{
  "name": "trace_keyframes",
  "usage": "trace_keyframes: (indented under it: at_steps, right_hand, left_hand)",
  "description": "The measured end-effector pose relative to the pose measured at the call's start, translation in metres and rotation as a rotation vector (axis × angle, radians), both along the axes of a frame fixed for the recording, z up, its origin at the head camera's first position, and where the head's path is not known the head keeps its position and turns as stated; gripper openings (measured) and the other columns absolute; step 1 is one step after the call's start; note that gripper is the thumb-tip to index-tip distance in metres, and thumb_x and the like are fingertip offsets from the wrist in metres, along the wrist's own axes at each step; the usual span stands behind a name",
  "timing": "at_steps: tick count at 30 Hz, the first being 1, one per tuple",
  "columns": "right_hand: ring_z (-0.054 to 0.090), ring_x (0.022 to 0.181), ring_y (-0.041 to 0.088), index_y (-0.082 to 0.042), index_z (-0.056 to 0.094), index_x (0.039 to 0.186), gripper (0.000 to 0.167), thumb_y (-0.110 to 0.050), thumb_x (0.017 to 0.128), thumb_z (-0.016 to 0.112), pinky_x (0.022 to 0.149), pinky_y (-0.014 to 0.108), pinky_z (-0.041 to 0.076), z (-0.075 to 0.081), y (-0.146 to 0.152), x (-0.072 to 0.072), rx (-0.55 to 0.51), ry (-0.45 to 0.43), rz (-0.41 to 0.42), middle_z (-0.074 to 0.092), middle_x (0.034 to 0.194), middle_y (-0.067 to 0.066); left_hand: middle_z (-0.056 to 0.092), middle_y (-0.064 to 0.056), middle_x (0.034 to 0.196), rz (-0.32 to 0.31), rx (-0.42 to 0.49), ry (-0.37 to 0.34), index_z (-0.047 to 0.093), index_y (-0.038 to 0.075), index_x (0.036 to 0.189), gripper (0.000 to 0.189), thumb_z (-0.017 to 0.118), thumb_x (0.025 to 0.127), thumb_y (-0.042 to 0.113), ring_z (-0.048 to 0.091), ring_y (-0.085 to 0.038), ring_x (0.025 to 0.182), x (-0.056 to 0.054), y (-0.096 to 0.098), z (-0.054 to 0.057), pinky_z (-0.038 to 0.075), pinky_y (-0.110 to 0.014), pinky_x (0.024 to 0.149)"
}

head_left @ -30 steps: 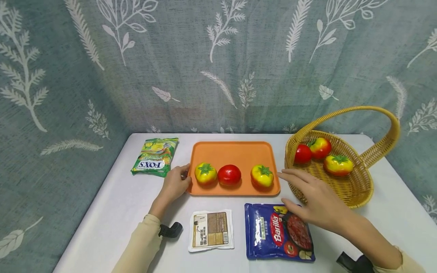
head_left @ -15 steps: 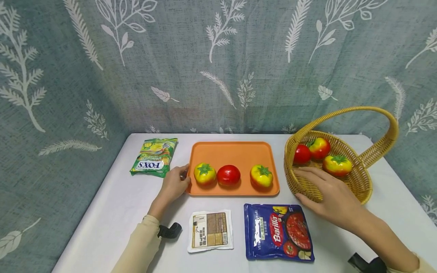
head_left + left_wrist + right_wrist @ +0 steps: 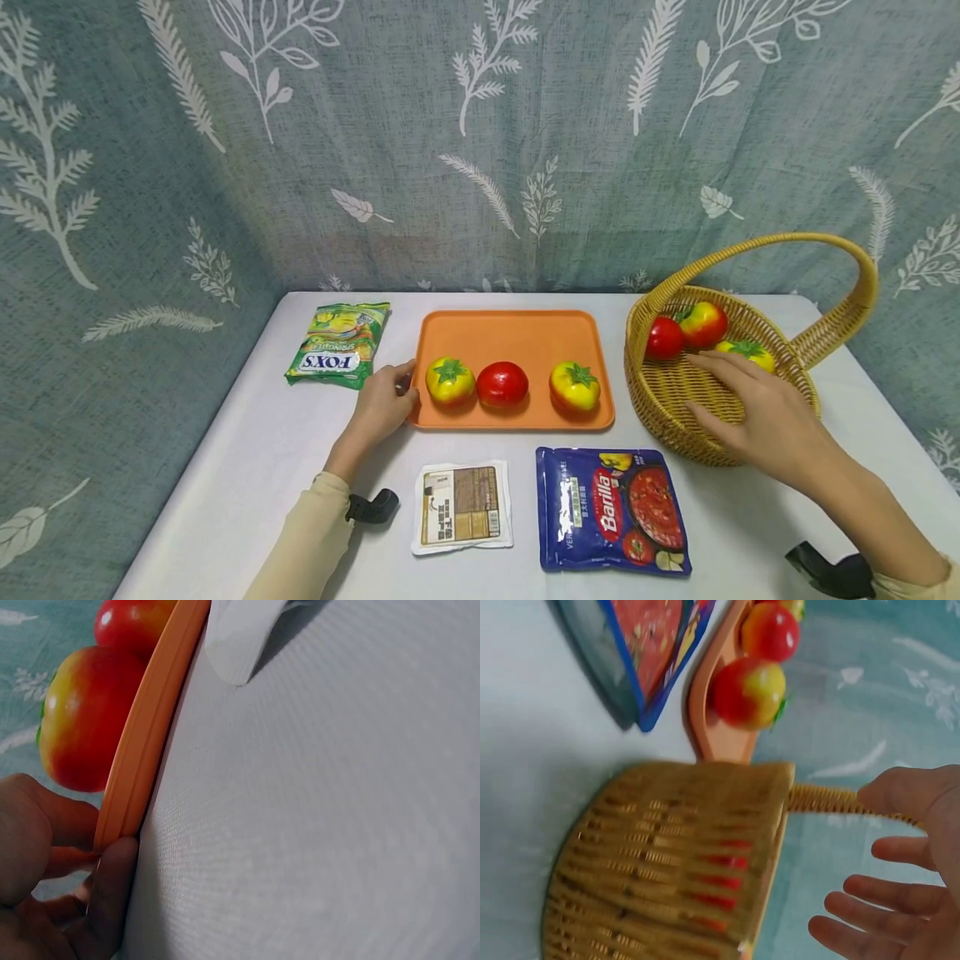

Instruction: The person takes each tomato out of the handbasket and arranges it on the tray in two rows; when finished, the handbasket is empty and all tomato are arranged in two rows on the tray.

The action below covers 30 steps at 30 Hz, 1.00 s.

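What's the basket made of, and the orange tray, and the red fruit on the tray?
Basket: woven strands with a slight shine, gaps between them; maybe wicker or plastic copying it.
Orange tray: probably plastic, smooth and fairly matte, with even colour and a moulded-looking rim.
Red fruit: smooth and glossy, with bright highlights; perhaps plastic or coated foam, though looks alone can't rule out real fruit.

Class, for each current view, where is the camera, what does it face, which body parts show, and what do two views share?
Head: worn on the head, facing forward and down at the table and curtain; left hand, right hand, sleeves show.
Left wrist: on that wrist, looking along the orange tray, which the left hand grips.
Right wrist: on that wrist, facing the basket from outside; right hand shows.
Both wrist views share orange tray and fruit.
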State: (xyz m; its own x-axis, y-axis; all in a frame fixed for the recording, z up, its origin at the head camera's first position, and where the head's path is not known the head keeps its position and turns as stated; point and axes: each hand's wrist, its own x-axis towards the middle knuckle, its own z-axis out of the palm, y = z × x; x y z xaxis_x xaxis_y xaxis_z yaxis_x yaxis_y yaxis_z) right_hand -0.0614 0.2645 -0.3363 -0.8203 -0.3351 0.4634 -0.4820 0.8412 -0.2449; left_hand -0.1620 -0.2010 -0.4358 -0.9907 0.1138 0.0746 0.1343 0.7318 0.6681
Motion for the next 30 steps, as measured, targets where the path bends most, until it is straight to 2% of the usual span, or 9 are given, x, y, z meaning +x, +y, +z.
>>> trace_keyframes:
  at_steps: [3,8,12,18,23,30]
  right_hand:
    - [0.062,0.102,0.041,-0.001,0.064,0.126,0.06,-0.01,0.071,0.085,0.078,0.059,0.051,-0.002,0.009,-0.005,-0.01,0.013,-0.015,0.064,0.119,0.019]
    - [0.065,0.09,0.041,0.001,0.065,0.122,0.056,-0.009,0.07,0.084,0.07,0.058,0.052,-0.006,0.024,-0.012,0.002,0.019,-0.049,0.065,0.115,0.022]
    - [0.061,0.098,0.048,0.004,0.062,0.123,0.057,-0.011,0.072,0.084,0.072,0.064,0.049,-0.007,0.033,-0.016,0.027,-0.037,-0.11,0.062,0.116,0.026]
    - [0.06,0.095,0.05,0.007,0.058,0.126,0.06,-0.015,0.076,0.083,0.071,0.066,0.049,-0.009,0.043,-0.021,0.062,-0.126,-0.179,0.059,0.117,0.032]
    - [0.06,0.089,0.047,0.008,0.056,0.127,0.061,-0.018,0.078,0.082,0.067,0.065,0.05,-0.012,0.049,-0.025,0.077,-0.151,-0.2,0.058,0.115,0.033]
    - [0.058,0.091,0.05,0.011,0.055,0.128,0.063,-0.02,0.079,0.081,0.067,0.065,0.048,-0.015,0.056,-0.034,0.094,-0.19,-0.22,0.054,0.12,0.036]
  left_hand:
    - [0.065,-0.018,0.102,0.0,0.002,0.007,0.056,-0.005,0.137,0.053,0.062,0.085,0.003,0.058,-0.025,0.079,0.0,0.0,0.0,0.047,-0.031,0.062]
    - [0.064,-0.017,0.099,-0.003,0.0,0.01,0.057,-0.005,0.137,0.053,0.062,0.085,0.004,0.057,-0.025,0.08,0.0,-0.001,-0.001,0.047,-0.031,0.063]
    - [0.064,-0.017,0.1,-0.003,0.003,0.011,0.057,-0.004,0.138,0.053,0.062,0.085,0.004,0.059,-0.025,0.08,0.0,-0.002,-0.001,0.048,-0.031,0.064]
    - [0.065,-0.016,0.099,-0.008,0.005,0.009,0.057,-0.005,0.137,0.052,0.062,0.086,0.004,0.059,-0.025,0.08,0.0,-0.002,-0.001,0.048,-0.03,0.062]
    - [0.065,-0.015,0.097,-0.013,0.009,0.004,0.056,-0.005,0.137,0.053,0.062,0.086,0.003,0.057,-0.025,0.082,0.0,-0.002,-0.001,0.046,-0.029,0.061]
    - [0.064,-0.017,0.101,-0.012,0.009,-0.016,0.055,-0.005,0.139,0.053,0.062,0.087,0.004,0.057,-0.026,0.085,0.0,-0.001,-0.001,0.048,-0.029,0.063]
